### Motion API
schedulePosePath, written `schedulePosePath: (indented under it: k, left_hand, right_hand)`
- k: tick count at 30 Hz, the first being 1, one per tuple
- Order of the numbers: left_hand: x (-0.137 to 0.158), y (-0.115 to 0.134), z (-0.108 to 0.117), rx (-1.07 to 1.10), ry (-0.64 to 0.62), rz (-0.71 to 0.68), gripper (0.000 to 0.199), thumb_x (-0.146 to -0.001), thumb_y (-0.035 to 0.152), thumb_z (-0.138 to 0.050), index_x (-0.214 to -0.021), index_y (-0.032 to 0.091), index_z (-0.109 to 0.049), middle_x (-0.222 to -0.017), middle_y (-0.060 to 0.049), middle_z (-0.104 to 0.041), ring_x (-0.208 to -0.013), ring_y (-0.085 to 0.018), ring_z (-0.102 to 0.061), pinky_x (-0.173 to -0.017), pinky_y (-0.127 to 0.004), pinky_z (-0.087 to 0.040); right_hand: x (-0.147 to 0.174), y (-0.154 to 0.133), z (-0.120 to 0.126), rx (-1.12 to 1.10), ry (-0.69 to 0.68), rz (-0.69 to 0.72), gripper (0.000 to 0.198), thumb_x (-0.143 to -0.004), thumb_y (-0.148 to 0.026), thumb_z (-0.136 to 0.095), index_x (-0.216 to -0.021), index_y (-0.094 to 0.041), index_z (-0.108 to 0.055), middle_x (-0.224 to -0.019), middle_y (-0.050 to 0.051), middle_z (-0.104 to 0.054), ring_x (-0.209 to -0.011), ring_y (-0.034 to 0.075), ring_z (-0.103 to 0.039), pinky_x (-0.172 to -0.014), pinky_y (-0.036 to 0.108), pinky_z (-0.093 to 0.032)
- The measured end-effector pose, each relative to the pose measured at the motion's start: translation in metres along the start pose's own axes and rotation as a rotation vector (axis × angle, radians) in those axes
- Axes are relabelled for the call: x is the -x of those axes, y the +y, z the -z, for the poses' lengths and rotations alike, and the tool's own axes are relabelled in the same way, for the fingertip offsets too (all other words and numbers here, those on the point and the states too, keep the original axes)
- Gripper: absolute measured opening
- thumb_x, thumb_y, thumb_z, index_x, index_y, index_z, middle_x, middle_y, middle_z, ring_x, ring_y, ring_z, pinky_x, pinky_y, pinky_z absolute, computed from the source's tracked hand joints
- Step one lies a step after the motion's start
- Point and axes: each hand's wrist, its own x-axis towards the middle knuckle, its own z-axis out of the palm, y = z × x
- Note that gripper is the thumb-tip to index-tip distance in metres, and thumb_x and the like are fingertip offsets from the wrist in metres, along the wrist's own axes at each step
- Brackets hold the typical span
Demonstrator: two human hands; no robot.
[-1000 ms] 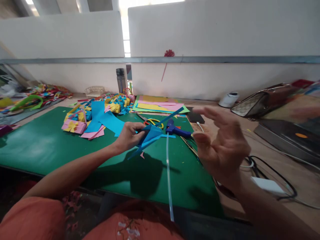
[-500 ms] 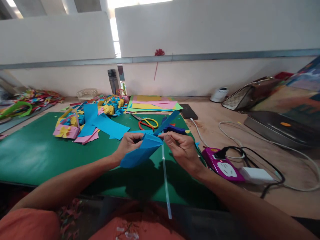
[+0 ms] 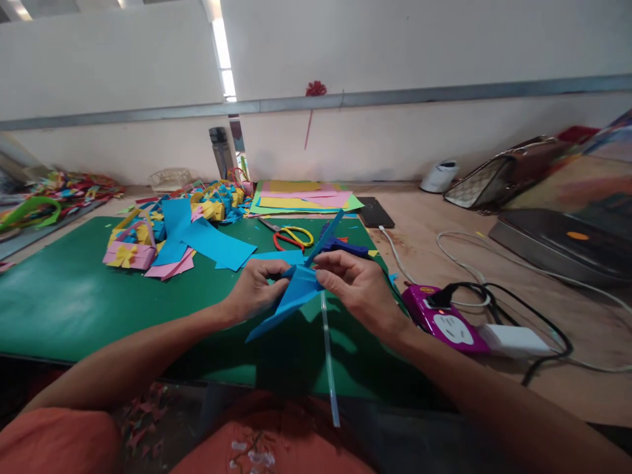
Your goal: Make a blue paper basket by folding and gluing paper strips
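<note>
Between my hands, above the green mat [image 3: 207,352], is a folded piece of blue paper [image 3: 295,293]. My left hand [image 3: 259,288] pinches its left side, thumb and fingers closed. My right hand [image 3: 358,289] has its thumb and fingertips closed on the paper's right edge. A thin blue strip rises from the fold toward the back. Just behind my right hand lies a blue glue gun [image 3: 345,248], partly hidden, and a clear glue stick [image 3: 328,362] runs from under my hands past the mat's front edge. Scissors [image 3: 291,237] with red and yellow handles lie behind the paper.
Loose blue sheets [image 3: 217,242] and a small pink paper basket [image 3: 129,253] lie left, near several finished pieces [image 3: 217,201]. Coloured sheets [image 3: 306,197] are stacked at the back. On the right are a phone [image 3: 374,213], a purple power strip [image 3: 447,322] and cables.
The folded blue paper has tilted, so its broad face now shows narrower. My right hand's fingers have shifted along the paper's edge. The camera view has moved slightly.
</note>
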Motion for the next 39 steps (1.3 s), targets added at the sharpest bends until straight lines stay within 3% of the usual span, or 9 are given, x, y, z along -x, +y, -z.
schedulePosePath:
  k: [5,9,12,16,22,26,33,39]
  left_hand:
    - [0.000,0.005,-0.002,-0.110,-0.021,-0.061,0.025,-0.077,0.025,-0.052,-0.055,0.013,-0.055,-0.054,0.001,-0.052,-0.054,-0.009,-0.045,-0.054,-0.019,-0.038]
    - [0.000,0.003,-0.001,-0.144,-0.018,-0.108,0.023,-0.078,0.024,-0.050,-0.061,0.012,-0.059,-0.061,-0.003,-0.060,-0.058,-0.011,-0.051,-0.058,-0.021,-0.042]
    - [0.000,0.002,-0.001,-0.151,-0.026,-0.124,0.021,-0.078,0.022,-0.050,-0.066,0.012,-0.063,-0.066,-0.004,-0.065,-0.062,-0.012,-0.055,-0.061,-0.021,-0.043]
    - [0.001,0.001,-0.001,-0.154,-0.050,-0.113,0.020,-0.078,0.020,-0.050,-0.068,0.011,-0.065,-0.068,-0.005,-0.066,-0.063,-0.013,-0.057,-0.060,-0.021,-0.044]
    - [0.000,0.002,-0.002,-0.162,-0.053,-0.084,0.018,-0.076,0.018,-0.050,-0.068,0.010,-0.065,-0.066,-0.004,-0.066,-0.060,-0.012,-0.056,-0.058,-0.020,-0.043]
    - [0.001,0.000,-0.004,-0.169,-0.059,-0.053,0.018,-0.076,0.018,-0.050,-0.066,0.010,-0.064,-0.064,-0.003,-0.064,-0.059,-0.011,-0.054,-0.058,-0.019,-0.042]
    - [-0.002,0.002,-0.008,-0.079,-0.106,-0.038,0.020,-0.077,0.025,-0.056,-0.073,0.010,-0.068,-0.069,-0.004,-0.066,-0.063,-0.012,-0.056,-0.060,-0.019,-0.044]
    - [-0.004,0.007,-0.005,-0.024,-0.035,0.016,0.025,-0.074,0.033,-0.062,-0.067,0.010,-0.069,-0.059,-0.001,-0.060,-0.055,-0.010,-0.050,-0.051,-0.018,-0.039]
  right_hand:
    - [0.000,-0.005,0.004,-0.067,-0.041,-0.120,0.024,-0.069,-0.029,-0.069,-0.087,-0.016,-0.061,-0.077,0.002,-0.067,-0.069,0.014,-0.062,-0.060,0.026,-0.050]
    - [0.002,-0.004,0.003,-0.239,-0.058,-0.189,0.036,-0.067,-0.029,-0.070,-0.098,-0.017,-0.055,-0.079,0.002,-0.067,-0.067,0.013,-0.063,-0.059,0.026,-0.050]
    - [0.004,-0.006,0.003,-0.232,-0.115,-0.213,0.034,-0.068,-0.030,-0.070,-0.098,-0.016,-0.060,-0.081,0.003,-0.068,-0.067,0.014,-0.063,-0.059,0.027,-0.050]
    - [0.006,-0.010,0.004,0.028,-0.083,-0.116,0.019,-0.072,-0.032,-0.067,-0.078,-0.015,-0.069,-0.069,0.001,-0.067,-0.059,0.014,-0.058,-0.052,0.026,-0.046]
    - [0.004,-0.010,0.004,0.300,-0.016,0.068,0.014,-0.074,-0.029,-0.062,-0.069,-0.019,-0.071,-0.063,-0.001,-0.067,-0.058,0.017,-0.060,-0.052,0.027,-0.045]
    - [0.004,-0.009,0.003,0.329,0.009,0.163,0.011,-0.075,-0.025,-0.061,-0.069,-0.020,-0.069,-0.073,0.001,-0.071,-0.072,0.019,-0.065,-0.066,0.030,-0.050]
    - [0.004,0.001,0.003,0.393,-0.042,0.274,0.017,-0.080,-0.028,-0.058,-0.069,-0.020,-0.069,-0.073,0.001,-0.071,-0.073,0.019,-0.065,-0.072,0.030,-0.048]
    - [0.001,0.000,0.006,0.366,-0.004,0.289,0.025,-0.084,-0.038,-0.055,-0.073,-0.020,-0.068,-0.075,0.002,-0.069,-0.076,0.019,-0.064,-0.071,0.030,-0.048]
